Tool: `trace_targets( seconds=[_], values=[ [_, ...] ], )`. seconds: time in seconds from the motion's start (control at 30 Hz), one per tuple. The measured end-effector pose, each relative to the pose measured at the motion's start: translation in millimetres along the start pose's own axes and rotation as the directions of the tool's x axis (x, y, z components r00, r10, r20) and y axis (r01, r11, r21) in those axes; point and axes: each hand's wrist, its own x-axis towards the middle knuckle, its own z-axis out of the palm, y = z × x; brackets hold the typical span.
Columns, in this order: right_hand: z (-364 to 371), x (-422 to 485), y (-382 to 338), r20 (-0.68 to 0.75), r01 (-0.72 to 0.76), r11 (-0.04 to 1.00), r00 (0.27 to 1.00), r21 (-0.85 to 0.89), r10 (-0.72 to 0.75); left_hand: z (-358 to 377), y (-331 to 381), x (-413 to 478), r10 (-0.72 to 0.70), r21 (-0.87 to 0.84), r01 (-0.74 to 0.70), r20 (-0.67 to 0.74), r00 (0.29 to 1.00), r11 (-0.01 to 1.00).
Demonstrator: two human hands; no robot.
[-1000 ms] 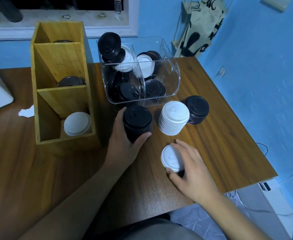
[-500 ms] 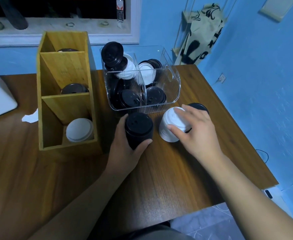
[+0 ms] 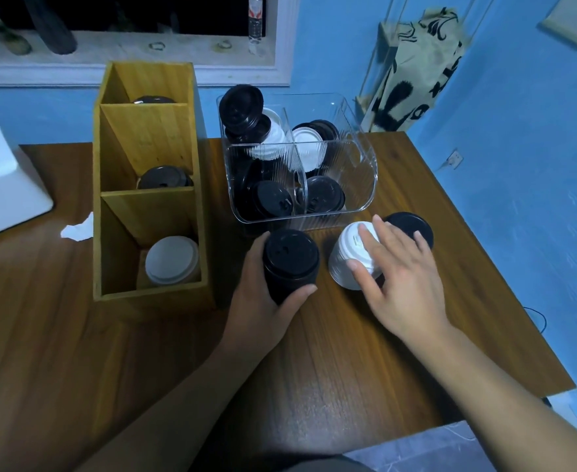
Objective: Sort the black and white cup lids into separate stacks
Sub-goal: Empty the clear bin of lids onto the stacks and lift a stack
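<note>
A tall stack of black lids (image 3: pixel 291 259) stands on the wooden table in front of the clear bin, and my left hand (image 3: pixel 261 301) is wrapped around its side. To its right is a stack of white lids (image 3: pixel 346 258). My right hand (image 3: pixel 396 277) hovers over that white stack with fingers spread, holding nothing. Behind my fingers a shorter stack of black lids (image 3: pixel 409 226) shows partly. The clear plastic bin (image 3: pixel 358 172) holds a jumble of mixed black and white lids.
A wooden three-compartment holder (image 3: pixel 150 206) stands at the left, with white lids in its near slot and dark lids in the two farther slots. A white box (image 3: pixel 4 178) and a paper scrap (image 3: pixel 75 228) lie far left. The table's right edge runs close by.
My right hand carried a single white lid from the table's front up onto the white stack, then let go and spread its fingers. My left hand stayed on the black stack.
</note>
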Motion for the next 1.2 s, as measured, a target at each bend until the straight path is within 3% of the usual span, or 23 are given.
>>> trace_targets(
  seconds=[0.13,0.23,0.43,0.53,0.7,0.83,0.9,1.0,1.1,1.2],
  values=[
    [-20.4,25.5,-4.9,-0.065,-0.008,0.988,0.998,0.153,0.018,0.2,1.0,0.0,-0.012,-0.014,0.012,0.001,1.000,1.000],
    [-26.2,70.6,-18.9,-0.079,0.100,0.964,0.993,0.245,-0.083,0.2,0.4,-0.9,-0.038,-0.027,0.038,-0.017,0.999,0.999],
    [-8.9,160.5,-69.6,0.210,0.285,0.918,0.914,0.278,-0.347,-0.7,-1.9,-2.7,-0.123,-0.081,0.118,-0.067,0.990,0.990],
    [6.0,194.8,-94.1,0.322,0.353,0.907,0.852,0.228,-0.413,-0.6,-2.3,-2.4,-0.136,-0.076,0.132,-0.056,0.989,0.988],
    [24.9,215.7,-107.3,0.450,0.558,0.825,0.761,-0.086,-0.467,-1.4,-4.1,-1.5,-0.150,-0.081,0.147,-0.037,0.988,0.986],
    [4.0,211.4,-96.4,0.316,0.472,0.869,0.855,-0.146,-0.411,-2.6,-3.0,-0.8,-0.128,-0.064,0.125,-0.054,0.990,0.990],
    [-15.2,195.3,-80.6,0.091,0.383,0.923,0.921,-0.037,-0.379,-3.1,-2.6,-0.9,-0.116,-0.058,0.112,-0.066,0.991,0.992],
    [-45.9,140.2,-54.9,-0.240,0.353,0.914,0.922,0.198,-0.304,-2.3,-4.2,-2.0,-0.120,-0.092,0.114,-0.067,0.990,0.989],
    [-55.3,52.1,-37.3,-0.291,0.308,0.884,0.934,0.351,-0.210,-2.0,-5.5,-1.0,-0.128,-0.113,0.123,-0.042,0.991,0.986],
    [-33.4,-29.2,-18.1,-0.191,0.222,0.897,0.969,0.383,-0.158,-1.9,-6.0,0.4,-0.113,-0.102,0.109,-0.036,0.993,0.989]
  ],
)
